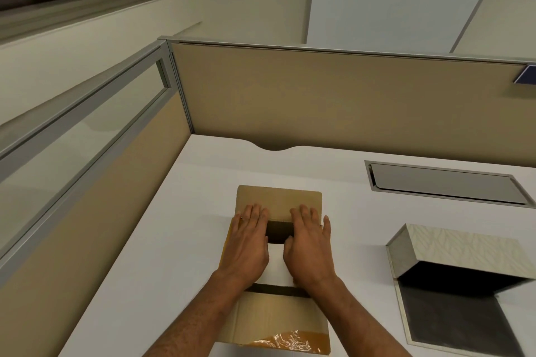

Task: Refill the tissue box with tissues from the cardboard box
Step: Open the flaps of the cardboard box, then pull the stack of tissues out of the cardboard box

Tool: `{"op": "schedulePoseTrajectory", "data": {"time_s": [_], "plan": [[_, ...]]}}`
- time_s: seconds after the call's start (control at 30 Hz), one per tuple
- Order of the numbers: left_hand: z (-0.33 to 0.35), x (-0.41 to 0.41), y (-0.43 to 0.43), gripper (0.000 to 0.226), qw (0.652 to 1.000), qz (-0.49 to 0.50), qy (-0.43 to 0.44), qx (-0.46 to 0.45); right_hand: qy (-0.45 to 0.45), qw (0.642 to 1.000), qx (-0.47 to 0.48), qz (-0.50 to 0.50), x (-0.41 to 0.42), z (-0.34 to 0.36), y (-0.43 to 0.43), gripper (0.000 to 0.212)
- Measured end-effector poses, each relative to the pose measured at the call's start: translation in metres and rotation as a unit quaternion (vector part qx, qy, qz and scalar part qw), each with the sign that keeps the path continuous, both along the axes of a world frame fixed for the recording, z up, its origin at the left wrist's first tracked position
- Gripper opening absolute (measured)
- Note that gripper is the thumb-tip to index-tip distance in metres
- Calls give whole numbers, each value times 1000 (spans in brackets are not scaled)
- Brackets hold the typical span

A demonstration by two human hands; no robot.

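The fingers (pixel 255 213) of the left hand (pixel 246 243) lie flat and close together on the far flap of the open brown cardboard box (pixel 278 319), and the fingers of the right hand (pixel 309 243) lie the same way just beside them. Neither hand is gripping anything; both are spread flat on top, with the thumbs dipping toward the dark gap between the flaps. A white block, likely the stack of tissues (pixel 275 264), shows between the two hands inside the box.

The grey patterned tissue box with its lid flipped open (pixel 452 252) sits on the white desk (pixel 174 211) to the right, a little apart from the cardboard box. Its dark inside looks empty.

I think the hands are about to lift the tissues out. The stack is soft, so if the hands squeeze only the top sheets, the rest could slip and fall apart. The flaps could also spring back and catch the stack. A pull to one side could make the light cardboard box slide on the smooth desk
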State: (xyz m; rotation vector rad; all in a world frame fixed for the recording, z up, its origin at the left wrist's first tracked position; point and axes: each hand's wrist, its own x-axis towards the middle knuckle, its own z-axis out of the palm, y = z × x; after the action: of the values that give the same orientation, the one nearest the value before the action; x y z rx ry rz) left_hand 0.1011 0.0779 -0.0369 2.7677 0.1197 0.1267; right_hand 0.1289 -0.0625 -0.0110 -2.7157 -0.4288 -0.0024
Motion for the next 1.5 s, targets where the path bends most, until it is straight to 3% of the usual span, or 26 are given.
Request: {"op": "schedulePoseTrajectory", "data": {"time_s": [0.13, 0.27, 0.43, 0.5, 0.6, 0.7, 0.87, 1.03, 1.17, 1.23, 1.33, 1.43, 1.5], "plan": [[24, -7, 8, 67, 999, 13, -39, -3, -28, 998, 54, -15, 3, 24, -23, 52], [44, -16, 38, 75, 997, -1, -37, 63, -54, 998, -24, -10, 7, 31, -58, 49], [45, -35, 69, 63, 972, 26, 70, 225, -38, 991, -131, 5, -6, 11, -89, 46], [38, -42, 67, 69, 964, 58, 98, 238, -21, 991, -130, -10, -16, 0, -91, 60], [24, -46, 56, 82, 965, 97, 118, 213, 35, 993, -107, -36, -27, -18, -85, 89], [9, -47, 46, 84, 973, 131, 138, 131, 107, 991, -13, -78, -35, -32, -76, 81], [-9, -47, 31, 84, 975, 151, 136, -90, 182, 965, 145, -122, -46, -41, -57, 73], [-17, -47, 28, 80, 966, 154, 119, -170, 205, 936, 243, -153, -50, -43, -46, 59], [-17, -48, 26, 80, 964, 159, 118, -178, 213, 921, 280, -168, -52, -43, -45, 56], [-15, -49, 24, 78, 976, 164, 71, -128, 205, 926, 271, -165, -51, -42, -46, 57], [-13, -47, 17, 76, 991, 130, -9, -32, 117, 956, 218, -160, -49, -37, -45, 61], [-14, -42, 10, 71, 998, 48, -37, -20, 17, 973, 203, -112, -47, -27, -35, 61], [-17, -39, 8, 68, 1000, 2, -20, -18, 16, 978, 200, -60, -45, -22, -25, 57]]}}
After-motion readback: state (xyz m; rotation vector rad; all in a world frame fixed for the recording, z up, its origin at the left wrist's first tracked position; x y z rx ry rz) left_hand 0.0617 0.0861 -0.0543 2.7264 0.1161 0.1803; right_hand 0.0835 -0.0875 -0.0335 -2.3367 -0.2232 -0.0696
